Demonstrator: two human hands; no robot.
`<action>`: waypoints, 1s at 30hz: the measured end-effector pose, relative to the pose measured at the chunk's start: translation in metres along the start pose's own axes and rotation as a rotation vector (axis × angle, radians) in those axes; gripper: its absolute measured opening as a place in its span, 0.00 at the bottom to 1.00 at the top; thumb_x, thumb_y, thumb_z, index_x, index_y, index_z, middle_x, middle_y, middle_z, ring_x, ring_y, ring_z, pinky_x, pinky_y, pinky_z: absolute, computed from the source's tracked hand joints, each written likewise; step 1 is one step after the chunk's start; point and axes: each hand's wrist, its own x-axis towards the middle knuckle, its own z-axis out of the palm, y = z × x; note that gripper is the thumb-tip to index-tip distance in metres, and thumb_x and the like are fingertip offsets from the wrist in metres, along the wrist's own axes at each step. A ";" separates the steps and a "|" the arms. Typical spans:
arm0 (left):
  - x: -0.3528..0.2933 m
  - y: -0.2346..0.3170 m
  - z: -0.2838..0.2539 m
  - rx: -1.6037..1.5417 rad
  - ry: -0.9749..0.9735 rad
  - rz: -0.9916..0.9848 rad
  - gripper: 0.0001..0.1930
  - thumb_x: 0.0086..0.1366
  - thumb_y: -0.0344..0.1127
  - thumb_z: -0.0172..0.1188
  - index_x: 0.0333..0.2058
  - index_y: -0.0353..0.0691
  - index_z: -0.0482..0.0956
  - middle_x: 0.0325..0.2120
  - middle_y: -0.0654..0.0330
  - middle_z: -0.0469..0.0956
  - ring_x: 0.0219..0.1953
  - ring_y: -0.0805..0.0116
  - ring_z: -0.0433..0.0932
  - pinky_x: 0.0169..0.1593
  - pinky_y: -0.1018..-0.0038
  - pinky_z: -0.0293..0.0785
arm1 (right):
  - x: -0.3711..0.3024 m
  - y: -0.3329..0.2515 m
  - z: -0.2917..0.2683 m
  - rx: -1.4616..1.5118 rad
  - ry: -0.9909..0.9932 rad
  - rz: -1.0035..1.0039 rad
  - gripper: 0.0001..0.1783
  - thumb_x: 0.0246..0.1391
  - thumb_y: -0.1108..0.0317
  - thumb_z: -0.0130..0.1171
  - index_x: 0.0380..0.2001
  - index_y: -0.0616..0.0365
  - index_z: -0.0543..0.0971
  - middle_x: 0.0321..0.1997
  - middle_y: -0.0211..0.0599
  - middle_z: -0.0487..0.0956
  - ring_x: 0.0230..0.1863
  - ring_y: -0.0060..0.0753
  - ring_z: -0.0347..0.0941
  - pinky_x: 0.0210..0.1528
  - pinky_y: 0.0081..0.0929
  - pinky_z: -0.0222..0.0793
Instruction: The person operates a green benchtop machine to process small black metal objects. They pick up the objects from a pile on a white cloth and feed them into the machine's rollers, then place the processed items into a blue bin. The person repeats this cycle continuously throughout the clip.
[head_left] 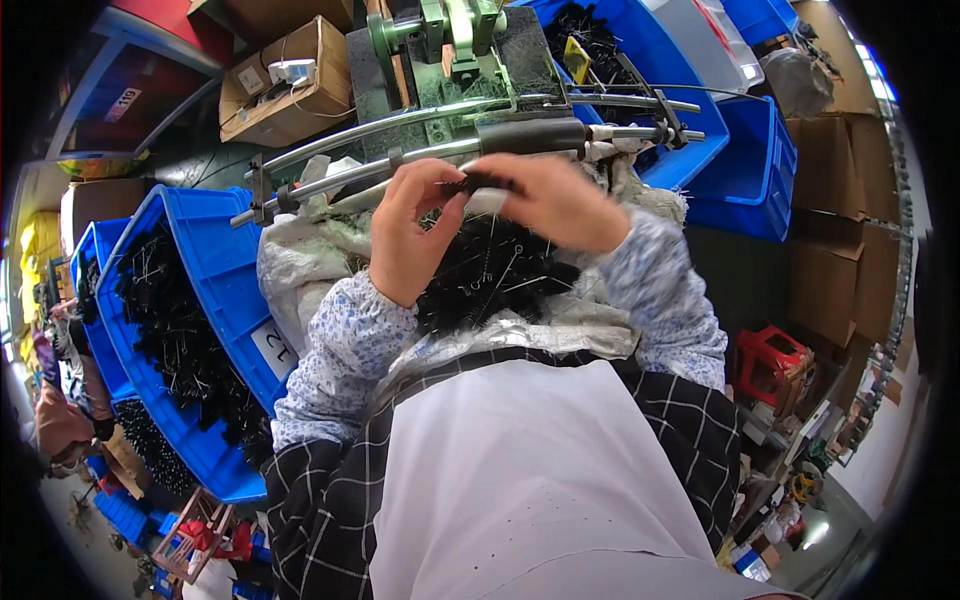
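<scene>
My left hand [408, 228] is curled with thumb and forefinger closed on a small black bristle brush [482, 184]. My right hand [560, 195], smeared by motion, has its fingers at the other end of that brush; its exact grip is partly hidden. Below both hands, a pile of black bristle brushes [470, 275] with thin twisted-wire stems lies on a whitish woven sack [320, 250] spread over my lap. Just beyond my hands run metal rails [360, 172], one carrying a dark sleeve [530, 137]. Patterned sleeves cover my forearms.
A green machine [462, 50] stands ahead behind the rails. At left, a blue bin [215, 250] holds many black brushes; more blue bins [745, 165] stand at far right. A cardboard box [290, 85] sits at far left, a red stool [770, 360] at right. Another person [65, 400] is at the left edge.
</scene>
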 end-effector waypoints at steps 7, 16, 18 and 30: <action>-0.039 -0.014 -0.024 0.710 -0.507 0.001 0.21 0.53 0.31 0.60 0.46 0.41 0.68 0.37 0.57 0.74 0.38 0.64 0.74 0.43 0.68 0.69 | 0.070 0.085 -0.016 -0.704 0.773 0.031 0.08 0.52 0.68 0.50 0.34 0.49 0.78 0.25 0.34 0.77 0.30 0.33 0.75 0.31 0.29 0.71; -0.049 -0.017 -0.021 0.903 -0.635 0.082 0.19 0.51 0.35 0.60 0.44 0.44 0.70 0.28 0.60 0.74 0.37 0.62 0.71 0.42 0.68 0.64 | 0.100 0.119 -0.021 -0.831 0.710 0.113 0.10 0.50 0.66 0.53 0.36 0.46 0.79 0.28 0.34 0.78 0.35 0.35 0.76 0.36 0.33 0.72; -0.048 -0.016 -0.025 0.806 -0.598 0.080 0.18 0.52 0.34 0.60 0.43 0.43 0.70 0.28 0.60 0.74 0.36 0.62 0.71 0.41 0.68 0.64 | 0.099 0.122 -0.022 -0.727 0.671 0.148 0.12 0.50 0.64 0.54 0.39 0.46 0.79 0.30 0.34 0.78 0.36 0.36 0.75 0.41 0.35 0.69; -0.027 0.024 -0.033 0.647 -0.424 0.080 0.11 0.50 0.30 0.59 0.34 0.37 0.74 0.26 0.57 0.72 0.30 0.60 0.70 0.37 0.69 0.68 | 0.108 0.146 -0.029 -0.770 0.642 0.069 0.14 0.50 0.65 0.53 0.41 0.39 0.78 0.40 0.29 0.76 0.43 0.34 0.67 0.49 0.37 0.60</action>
